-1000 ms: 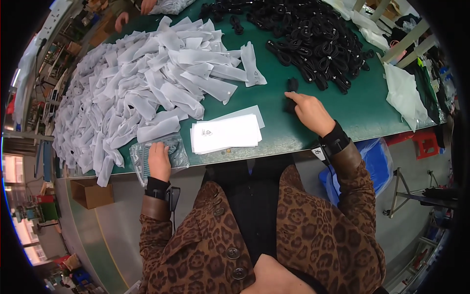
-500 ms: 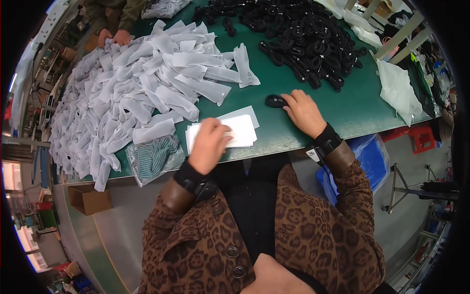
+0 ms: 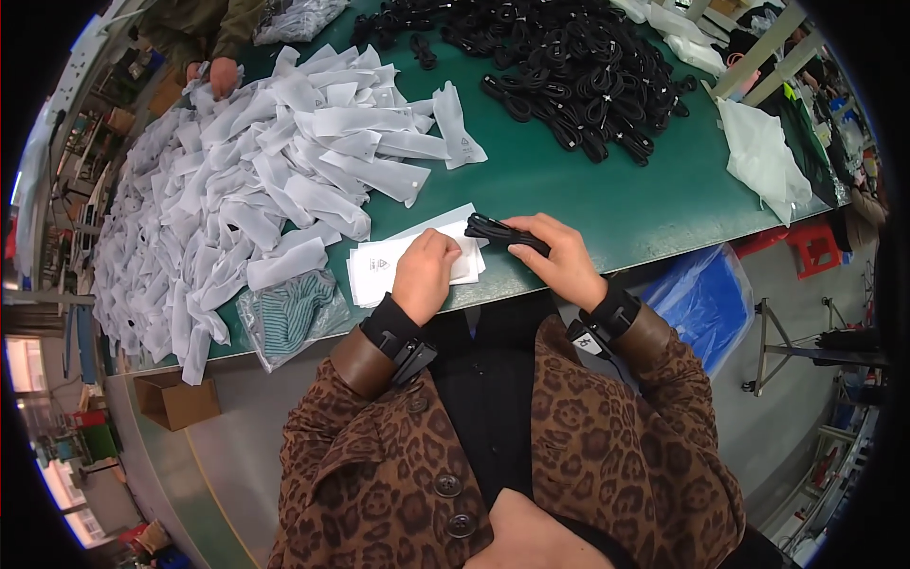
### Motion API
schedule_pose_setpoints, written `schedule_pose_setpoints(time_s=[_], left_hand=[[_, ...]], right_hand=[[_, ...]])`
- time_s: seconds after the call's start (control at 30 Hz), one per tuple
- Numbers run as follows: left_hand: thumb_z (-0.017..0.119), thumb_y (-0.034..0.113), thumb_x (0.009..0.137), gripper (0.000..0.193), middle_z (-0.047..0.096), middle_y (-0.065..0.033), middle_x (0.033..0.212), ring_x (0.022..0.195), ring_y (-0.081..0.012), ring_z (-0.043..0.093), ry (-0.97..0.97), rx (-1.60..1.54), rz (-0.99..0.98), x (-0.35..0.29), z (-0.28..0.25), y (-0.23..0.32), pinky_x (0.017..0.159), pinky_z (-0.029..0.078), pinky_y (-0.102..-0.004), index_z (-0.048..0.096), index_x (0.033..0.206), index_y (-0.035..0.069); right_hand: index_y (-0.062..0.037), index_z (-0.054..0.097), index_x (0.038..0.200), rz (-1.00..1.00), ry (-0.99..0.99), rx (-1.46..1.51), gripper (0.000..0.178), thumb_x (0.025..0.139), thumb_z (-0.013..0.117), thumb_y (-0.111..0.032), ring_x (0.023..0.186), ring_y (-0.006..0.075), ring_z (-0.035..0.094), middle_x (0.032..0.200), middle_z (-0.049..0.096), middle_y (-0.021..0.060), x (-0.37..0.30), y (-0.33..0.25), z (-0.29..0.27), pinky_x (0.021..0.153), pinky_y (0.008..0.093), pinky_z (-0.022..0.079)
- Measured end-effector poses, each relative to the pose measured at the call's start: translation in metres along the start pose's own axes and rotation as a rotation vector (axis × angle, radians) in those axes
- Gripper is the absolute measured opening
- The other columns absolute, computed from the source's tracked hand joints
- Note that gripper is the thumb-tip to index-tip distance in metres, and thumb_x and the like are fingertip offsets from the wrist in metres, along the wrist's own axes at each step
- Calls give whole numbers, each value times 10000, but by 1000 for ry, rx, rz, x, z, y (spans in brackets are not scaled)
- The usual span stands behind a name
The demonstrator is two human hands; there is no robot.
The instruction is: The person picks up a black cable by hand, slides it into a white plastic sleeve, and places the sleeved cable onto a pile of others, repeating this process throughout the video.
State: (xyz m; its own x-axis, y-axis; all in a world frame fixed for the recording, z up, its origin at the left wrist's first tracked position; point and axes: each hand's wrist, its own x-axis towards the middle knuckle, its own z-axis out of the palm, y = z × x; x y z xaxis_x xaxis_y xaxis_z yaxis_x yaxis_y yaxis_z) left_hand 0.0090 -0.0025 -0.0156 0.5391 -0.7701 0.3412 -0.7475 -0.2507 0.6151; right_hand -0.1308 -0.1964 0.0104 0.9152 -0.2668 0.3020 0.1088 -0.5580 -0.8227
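A coiled black cable bundle (image 3: 493, 229) is gripped by the fingertips of my right hand (image 3: 561, 258), its free end pointing left. Just left of it, my left hand (image 3: 424, 277) rests on a stack of flat white bags (image 3: 368, 282). Its thumb and fingers are pinched at the right-hand edge of the top bag; the fingertips partly hide that edge. The cable end lies close to this edge. Beyond, on the left, spreads a big heap of filled whitish bags (image 3: 275, 142). A large pile of black cable bundles (image 3: 569, 71) covers the far part of the table.
A clear bag with green striped fabric (image 3: 296, 313) lies at the near edge of the green table (image 3: 550, 180). Another person's hands (image 3: 221, 76) work at the heap's far left. Below are a blue lined bin (image 3: 697, 299), a red stool (image 3: 813, 248) and a cardboard box (image 3: 177, 398).
My right hand has brought the cable bundle left and nearer, up to the white bags. My left hand has shifted slightly right to the stack's right-hand edge.
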Motion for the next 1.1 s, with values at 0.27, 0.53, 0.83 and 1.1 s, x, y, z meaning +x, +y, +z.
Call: schedule_pose_setpoints(time_s=[0.27,0.53,0.83,1.1], left_hand=[[641,-2,871,71,560,-86,781,693,-208,556,-49,-294,-277,2,-10,10,670,460,-286,586,912,-19],[633,-37,847,84,567,-94,894,797,-226,553,-19,-308,-98,-1,-16,16,730,454,-292,574,886,8],[643,-46,802,126,578,-110,974,972,-319,520,63,-120,144,28,-23,25,864,425,-371,574,860,42],[650,6,824,100,586,-122,1016,988,-309,540,178,-234,93,23,-50,22,886,430,-374,566,870,36]], right_hand=[[-51,653,1190,-8,-60,-136,331,861,685,-69,764,261,609,908,613,116,-9,-5,-1,695,335,490],[-80,630,1221,27,-194,-115,361,864,679,-69,743,239,601,851,582,92,-10,-2,3,671,313,495],[-82,666,1172,-81,-91,30,362,823,687,11,877,234,619,982,574,100,8,3,1,740,310,521],[-60,678,1152,-566,-152,-143,358,815,676,59,907,260,622,1104,569,135,44,-33,-3,800,352,535]])
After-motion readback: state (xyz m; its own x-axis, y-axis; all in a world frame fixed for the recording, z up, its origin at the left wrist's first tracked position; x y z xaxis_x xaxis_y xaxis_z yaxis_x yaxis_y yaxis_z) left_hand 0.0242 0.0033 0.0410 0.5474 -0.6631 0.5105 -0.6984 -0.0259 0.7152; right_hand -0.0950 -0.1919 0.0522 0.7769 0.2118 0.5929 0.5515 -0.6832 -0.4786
